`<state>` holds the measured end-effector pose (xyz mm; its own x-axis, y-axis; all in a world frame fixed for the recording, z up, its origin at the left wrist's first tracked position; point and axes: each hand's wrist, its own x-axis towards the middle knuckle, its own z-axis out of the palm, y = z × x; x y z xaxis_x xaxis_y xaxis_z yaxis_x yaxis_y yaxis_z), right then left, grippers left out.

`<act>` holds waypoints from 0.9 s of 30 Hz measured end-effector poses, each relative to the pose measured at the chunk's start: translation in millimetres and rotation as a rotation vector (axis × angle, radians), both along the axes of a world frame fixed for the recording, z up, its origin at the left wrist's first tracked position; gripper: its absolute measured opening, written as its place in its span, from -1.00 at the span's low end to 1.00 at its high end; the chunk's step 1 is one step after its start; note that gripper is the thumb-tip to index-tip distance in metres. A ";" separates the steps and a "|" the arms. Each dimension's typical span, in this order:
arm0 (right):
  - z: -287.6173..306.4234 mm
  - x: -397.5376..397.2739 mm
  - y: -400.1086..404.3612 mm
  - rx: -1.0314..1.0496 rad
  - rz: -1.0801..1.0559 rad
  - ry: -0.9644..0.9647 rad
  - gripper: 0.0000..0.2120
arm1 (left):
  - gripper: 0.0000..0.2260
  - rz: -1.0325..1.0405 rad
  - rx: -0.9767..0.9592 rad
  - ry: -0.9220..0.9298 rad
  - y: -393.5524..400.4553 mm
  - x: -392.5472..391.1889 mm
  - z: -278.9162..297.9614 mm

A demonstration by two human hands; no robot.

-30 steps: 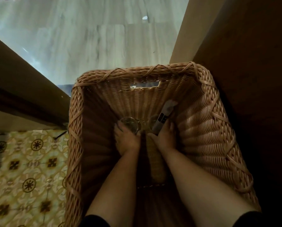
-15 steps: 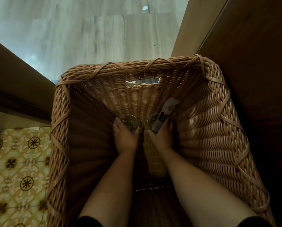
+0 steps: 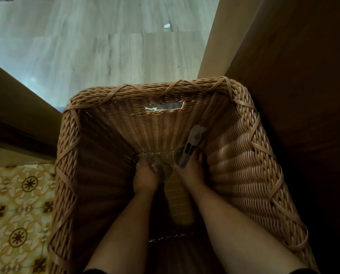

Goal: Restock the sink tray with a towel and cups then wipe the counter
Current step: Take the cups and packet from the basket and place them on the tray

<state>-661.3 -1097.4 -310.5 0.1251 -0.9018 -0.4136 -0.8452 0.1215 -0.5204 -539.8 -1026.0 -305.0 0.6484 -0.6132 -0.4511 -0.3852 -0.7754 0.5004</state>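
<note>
Both my arms reach down into a deep wicker basket (image 3: 242, 161). At its bottom, my left hand (image 3: 145, 178) is closed around a clear glass cup (image 3: 161, 167) that lies tilted. My right hand (image 3: 192, 169) grips a second clear glass cup (image 3: 178, 155) together with a white packet with a black label (image 3: 190, 147), which sticks up toward the basket's far wall. The glasses are dim and partly hidden by my fingers. No towel is in view.
The basket stands on the floor between a dark wooden cabinet (image 3: 293, 95) on the right and a wooden ledge (image 3: 17, 107) on the left. Grey wood-look flooring (image 3: 96, 46) lies beyond, and yellow patterned tiles (image 3: 17, 214) at lower left.
My hands have gone a little deeper toward the basket's far wall. The left-hand glass has tipped from upright onto its side. The view has shifted, with the basket lower and more to the right.
</note>
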 end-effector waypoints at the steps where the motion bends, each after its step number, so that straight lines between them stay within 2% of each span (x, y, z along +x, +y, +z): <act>1: 0.0 -0.7 -1.1 0.003 -0.011 -0.010 0.01 | -0.70 -0.012 0.027 -0.028 -1.4 2.6 0.2; 7: 24.5 -7.7 1.0 0.012 -0.003 -0.072 -0.04 | -0.69 0.005 0.223 0.053 0.9 8.3 17.9; 9: 45.9 -11.7 4.9 0.021 0.017 -0.093 -0.05 | -0.61 0.051 0.223 0.118 5.5 6.1 41.3; 12: 92.4 -22.1 15.7 0.071 0.028 -0.085 -0.06 | -0.45 0.229 0.084 0.372 16.0 0.3 93.1; 16: 169.1 -40.0 41.1 0.049 0.121 -0.028 -0.01 | -0.47 0.432 -0.107 0.677 48.2 -5.9 186.8; 19: 230.6 -45.4 56.6 -0.010 0.210 -0.093 -0.02 | -0.60 0.461 -0.239 0.770 79.9 -9.2 251.5; 21: 266.2 -45.5 63.7 -0.061 0.279 -0.136 -0.01 | -0.60 0.510 -0.315 0.821 101.5 -6.6 284.4; 27: 355.4 -14.8 85.1 -0.228 0.455 -0.201 -0.01 | -0.68 0.691 -0.599 0.910 170.0 20.4 344.4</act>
<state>-676.1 -1012.3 44.8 0.5800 -0.8022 -0.1418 -0.6671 -0.3678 -0.6478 -519.4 -856.0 39.4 0.5166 -0.5347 -0.6688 0.6653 -0.2410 0.7066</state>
